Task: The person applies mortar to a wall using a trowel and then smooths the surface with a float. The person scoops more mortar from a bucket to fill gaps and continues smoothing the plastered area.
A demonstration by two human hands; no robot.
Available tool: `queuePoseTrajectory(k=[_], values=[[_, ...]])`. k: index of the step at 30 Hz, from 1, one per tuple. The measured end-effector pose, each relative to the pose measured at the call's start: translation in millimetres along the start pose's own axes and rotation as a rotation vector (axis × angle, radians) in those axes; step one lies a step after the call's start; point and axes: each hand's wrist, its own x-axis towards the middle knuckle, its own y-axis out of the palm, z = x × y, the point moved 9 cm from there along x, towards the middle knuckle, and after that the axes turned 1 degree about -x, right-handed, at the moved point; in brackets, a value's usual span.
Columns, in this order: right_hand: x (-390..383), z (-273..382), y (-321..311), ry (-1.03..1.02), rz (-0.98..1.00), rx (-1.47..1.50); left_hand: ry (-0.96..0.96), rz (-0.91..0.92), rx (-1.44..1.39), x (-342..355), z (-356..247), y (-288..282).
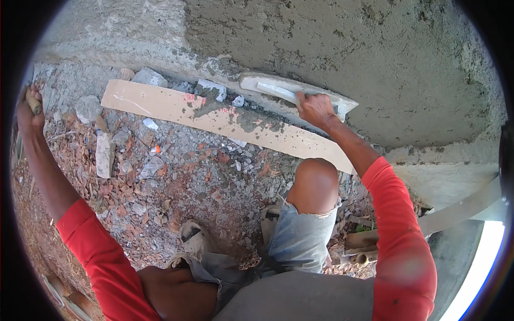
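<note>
My right hand (316,111) grips the handle of a long, flat plastering float (257,83), held against the lower part of a wall with grey wet mortar (401,64). At the far left, my left hand (29,109) is closed round a wooden handle (34,100); whatever it belongs to is hidden at the dark rim of the view. Below the float, a long pale cardboard strip (150,105) lies along the wall's foot, spattered with mortar. My bare knee (316,182) in torn jeans is just below that strip.
Stone chunks (88,109), gravel, rubble and dry leaves cover the ground round my sandalled feet (195,235). A pale oblong block (104,155) lies at the left. At the right are a curved flat strip (460,203) and some pipe-like pieces (361,259) beside my arm.
</note>
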Motion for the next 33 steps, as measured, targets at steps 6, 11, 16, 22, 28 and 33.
queuePoseTrajectory(k=[6, 11, 16, 22, 28, 33], values=[[10, -36, -76, 0.278, -0.245, 0.017, 0.120, -0.054, 0.075, -40, -13, -8], [104, 35, -57, 0.172, -0.204, 0.014, 0.082, -0.039, 0.045, -37, -44, -10], [144, 66, -18, 0.076, -0.103, 0.027, 0.019, -0.017, -0.084, -70, -18, 73], [130, 35, -90, 0.120, -0.155, 0.017, 0.064, -0.064, -0.085, -91, -20, 85], [94, -32, -254, 0.398, -0.394, 0.032, 0.054, -0.143, -0.063, -105, -12, 61], [92, -26, -220, 0.387, -0.291, 0.090, 0.043, -0.219, -0.069, -115, -6, 76]])
